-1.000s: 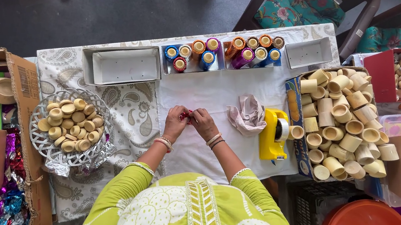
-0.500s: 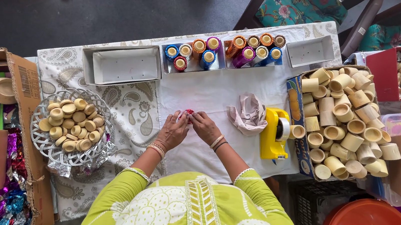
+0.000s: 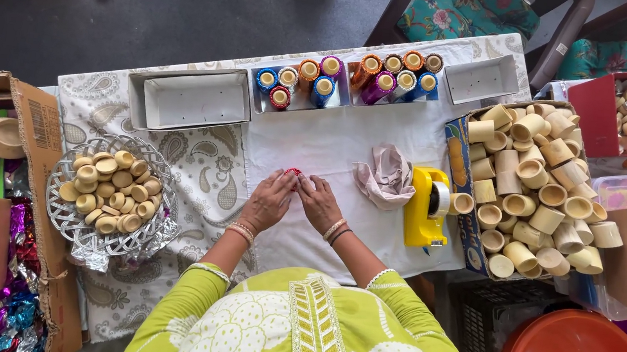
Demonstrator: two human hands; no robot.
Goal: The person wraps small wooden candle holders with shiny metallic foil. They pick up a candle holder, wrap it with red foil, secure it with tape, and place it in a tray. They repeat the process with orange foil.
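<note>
Cloth-covered worktop [image 3: 349, 137] carries our work: near its front edge, our left hand [image 3: 267, 204] and right hand [image 3: 320, 202] have come down together, fingers pinched narrow around a small red-trimmed piece [image 3: 293, 172], now pressed low, suggesting the wrapping is being finished against the cloth.

There is a single view, from a camera worn on the person's head, looking almost straight down. It sits well above the tabletop [image 3: 333, 143], far enough to take in its whole width, the grey floor [image 3: 189, 20] beyond its far edge and boxes at both sides. The wearer's green-sleeved shoulders fill the bottom edge.
</note>
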